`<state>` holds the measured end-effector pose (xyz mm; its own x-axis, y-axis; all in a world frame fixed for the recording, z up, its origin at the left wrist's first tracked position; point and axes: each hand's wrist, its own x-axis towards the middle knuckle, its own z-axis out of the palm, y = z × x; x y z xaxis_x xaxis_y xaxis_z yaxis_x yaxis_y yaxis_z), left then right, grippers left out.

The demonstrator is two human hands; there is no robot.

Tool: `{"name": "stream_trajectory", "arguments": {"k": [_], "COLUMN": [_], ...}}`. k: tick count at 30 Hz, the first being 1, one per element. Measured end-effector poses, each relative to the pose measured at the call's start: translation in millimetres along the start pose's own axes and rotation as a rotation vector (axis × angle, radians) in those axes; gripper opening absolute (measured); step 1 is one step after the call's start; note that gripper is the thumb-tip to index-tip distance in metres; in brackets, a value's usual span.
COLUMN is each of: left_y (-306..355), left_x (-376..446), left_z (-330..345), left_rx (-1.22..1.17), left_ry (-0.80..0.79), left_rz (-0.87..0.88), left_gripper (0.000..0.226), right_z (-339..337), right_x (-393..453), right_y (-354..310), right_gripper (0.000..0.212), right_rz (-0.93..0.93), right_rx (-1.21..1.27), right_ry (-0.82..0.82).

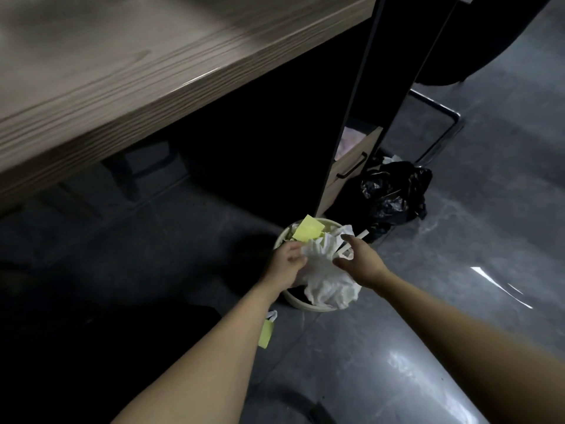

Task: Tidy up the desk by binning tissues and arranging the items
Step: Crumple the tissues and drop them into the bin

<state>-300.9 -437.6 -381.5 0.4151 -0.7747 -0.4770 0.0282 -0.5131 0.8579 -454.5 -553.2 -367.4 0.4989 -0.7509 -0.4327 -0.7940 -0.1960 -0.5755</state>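
**Below the desk edge: two hands over a full bin**

On the grey floor beside the wooden desk stands a small, round, cream-coloured bin. It is heaped above its rim. A big wad of crumpled white tissues sits on top, spilling over the near side. Behind the wad, a yellow sticky note stands up at an angle among more paper at the far rim.

Both bare arms reach down from the bottom of the view. The left hand is at the left side of the wad, its fingers curled onto the tissue's edge, gripping it. The right hand is at the right side of the wad, fingers spread and fairly straight, the forefinger pointing up and away; it touches or nearly touches the tissue, and nothing is closed in it.

On the floor left of the bin, partly hidden by the left forearm, lie a second yellow note and a scrap of white tissue just above it.

Right of the bin, a crumpled black bin bag sits on the floor against a wooden drawer with a dark handle, which is pulled partly out. A dark upright panel rises from beside the bin to the desk top. A metal chair leg shows at the upper right.
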Motion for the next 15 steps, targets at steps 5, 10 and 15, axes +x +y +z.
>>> {"name": "stream_trajectory", "arguments": {"k": [5,10,15], "left_y": [2.5,11.4,32.2], "left_x": [1.6,-8.3,-29.1], "left_z": [-8.4,-18.3,-35.2], "left_rx": [0.021,0.033,0.034], "left_ry": [0.049,0.082,0.093], "left_rz": [0.007,0.048,0.131], "left_gripper": [0.039,0.034,0.021], "right_z": [-0.7,-0.3,-6.2], "right_x": [0.3,-3.4,-12.5], "right_y": [6.1,0.0,-23.9], "right_gripper": [0.064,0.055,0.049], "right_rz": [-0.004,-0.052,-0.159], "right_rx": [-0.052,-0.074,-0.088], "right_ry": [0.004,0.001,0.019]}}
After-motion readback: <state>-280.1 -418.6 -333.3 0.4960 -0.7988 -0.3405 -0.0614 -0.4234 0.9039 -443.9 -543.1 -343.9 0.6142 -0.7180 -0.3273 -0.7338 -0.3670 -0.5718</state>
